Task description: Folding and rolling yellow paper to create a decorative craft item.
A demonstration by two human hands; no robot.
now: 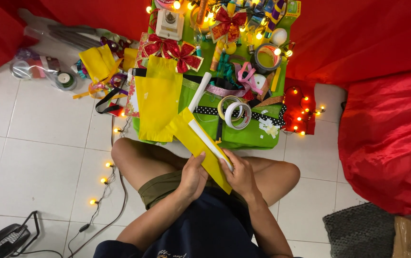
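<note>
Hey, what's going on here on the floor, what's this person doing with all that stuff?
A person sits cross-legged on a white tiled floor, holding a yellow sheet in both hands: the left hand grips its near edge, the right hand holds it against a white strip. In front lies a green board crowded with more yellow sheets, rolls of tape, red bows and lit string lights.

green board (pixel 243 138) | tape rolls (pixel 234 114) | red bows (pixel 184 56) | string lights (pixel 105 180) | red cloth (pixel 387 138) | fan (pixel 0 241)
</note>
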